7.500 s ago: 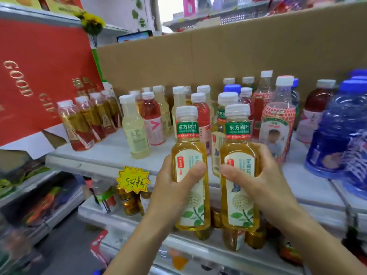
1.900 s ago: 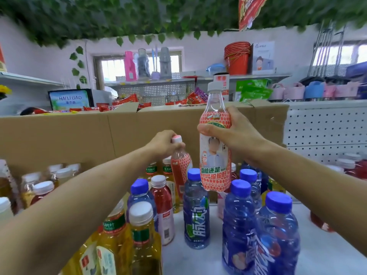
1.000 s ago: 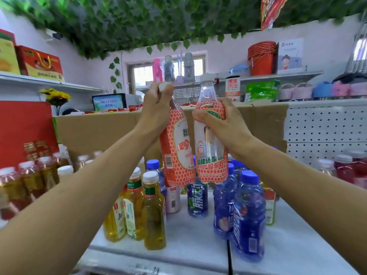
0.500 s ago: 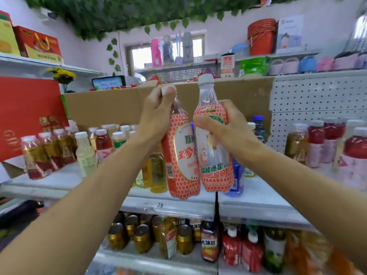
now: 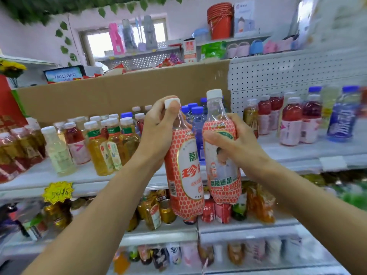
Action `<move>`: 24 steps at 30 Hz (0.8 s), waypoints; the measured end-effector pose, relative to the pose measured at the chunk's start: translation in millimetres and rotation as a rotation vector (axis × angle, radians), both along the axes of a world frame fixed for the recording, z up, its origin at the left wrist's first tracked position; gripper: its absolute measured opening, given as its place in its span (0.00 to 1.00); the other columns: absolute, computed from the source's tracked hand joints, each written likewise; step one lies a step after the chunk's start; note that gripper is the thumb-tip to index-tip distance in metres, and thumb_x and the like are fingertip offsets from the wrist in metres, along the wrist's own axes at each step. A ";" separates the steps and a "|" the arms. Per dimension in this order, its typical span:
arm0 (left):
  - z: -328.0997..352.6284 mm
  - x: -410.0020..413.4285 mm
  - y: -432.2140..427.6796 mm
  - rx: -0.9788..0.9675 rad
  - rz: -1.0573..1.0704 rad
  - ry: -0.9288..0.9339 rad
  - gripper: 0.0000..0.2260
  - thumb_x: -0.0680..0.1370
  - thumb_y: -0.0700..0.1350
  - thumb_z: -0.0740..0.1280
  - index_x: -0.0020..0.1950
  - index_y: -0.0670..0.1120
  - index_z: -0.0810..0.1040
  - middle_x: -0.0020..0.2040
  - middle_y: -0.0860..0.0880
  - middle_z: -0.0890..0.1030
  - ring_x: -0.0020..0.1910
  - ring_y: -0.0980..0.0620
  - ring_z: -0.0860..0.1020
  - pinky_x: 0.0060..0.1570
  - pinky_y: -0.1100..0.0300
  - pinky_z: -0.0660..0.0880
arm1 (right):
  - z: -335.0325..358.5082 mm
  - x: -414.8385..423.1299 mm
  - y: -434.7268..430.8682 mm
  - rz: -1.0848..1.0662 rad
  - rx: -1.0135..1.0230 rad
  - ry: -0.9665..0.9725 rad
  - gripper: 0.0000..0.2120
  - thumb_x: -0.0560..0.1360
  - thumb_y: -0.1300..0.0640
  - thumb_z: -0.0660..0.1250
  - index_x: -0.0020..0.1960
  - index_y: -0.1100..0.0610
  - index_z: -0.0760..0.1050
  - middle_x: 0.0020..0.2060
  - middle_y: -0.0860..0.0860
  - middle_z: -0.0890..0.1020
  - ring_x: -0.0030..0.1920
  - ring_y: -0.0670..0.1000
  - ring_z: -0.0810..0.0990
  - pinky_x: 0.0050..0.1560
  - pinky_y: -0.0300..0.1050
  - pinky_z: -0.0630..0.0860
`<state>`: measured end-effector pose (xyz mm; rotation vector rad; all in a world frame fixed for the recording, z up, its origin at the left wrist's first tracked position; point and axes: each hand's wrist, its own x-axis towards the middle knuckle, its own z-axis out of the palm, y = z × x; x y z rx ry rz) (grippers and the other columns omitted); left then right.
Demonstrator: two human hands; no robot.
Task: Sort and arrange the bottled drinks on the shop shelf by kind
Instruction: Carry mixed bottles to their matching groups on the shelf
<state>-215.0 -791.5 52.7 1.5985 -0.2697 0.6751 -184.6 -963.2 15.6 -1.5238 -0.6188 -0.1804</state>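
Note:
I hold two clear bottles with red honeycomb labels in front of the shop shelf [image 5: 83, 178]. My left hand [image 5: 158, 132] grips the neck of the left lychee bottle [image 5: 185, 179], fingers over its white cap. My right hand [image 5: 236, 141] is wrapped round the upper body of the right lychee bottle [image 5: 223, 169], whose cap shows above my fingers. Both bottles hang side by side, off the shelf, slightly tilted. Behind them stand yellow tea bottles [image 5: 101, 147], blue bottles [image 5: 195, 124] and red drink bottles [image 5: 292, 126].
A cardboard panel [image 5: 119, 96] backs the left half of the shelf, white pegboard [image 5: 288, 74] the right. Amber bottles [image 5: 21, 147] and a pale bottle [image 5: 57, 151] stand at far left. A big blue bottle [image 5: 342, 120] is at right. Lower shelves hold cans and bottles [image 5: 158, 213].
Both hands have come down and back from the shelf with the two lychee bottles. The view has tilted lower, showing more of the shelves underneath.

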 end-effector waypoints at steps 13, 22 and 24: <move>-20.7 31.3 -197.1 -0.045 -0.117 -0.016 0.06 0.84 0.47 0.61 0.55 0.48 0.76 0.39 0.44 0.79 0.37 0.48 0.81 0.46 0.46 0.80 | -12.7 6.9 -194.7 -0.114 -0.021 0.000 0.22 0.73 0.53 0.74 0.62 0.54 0.69 0.33 0.45 0.79 0.28 0.43 0.78 0.29 0.37 0.75; -43.0 72.2 -383.2 -0.093 -0.178 0.023 0.14 0.81 0.55 0.64 0.55 0.44 0.78 0.46 0.34 0.81 0.43 0.42 0.81 0.53 0.38 0.79 | -22.7 35.4 -380.9 -0.166 -0.091 0.036 0.23 0.70 0.52 0.76 0.61 0.53 0.71 0.33 0.44 0.81 0.30 0.43 0.80 0.30 0.37 0.75; -46.1 84.5 -417.5 -0.107 -0.202 0.041 0.17 0.81 0.55 0.64 0.57 0.42 0.77 0.44 0.38 0.82 0.41 0.45 0.82 0.50 0.44 0.81 | -24.3 44.5 -414.2 -0.181 -0.081 0.042 0.24 0.69 0.52 0.76 0.61 0.53 0.71 0.33 0.44 0.81 0.31 0.43 0.81 0.30 0.37 0.76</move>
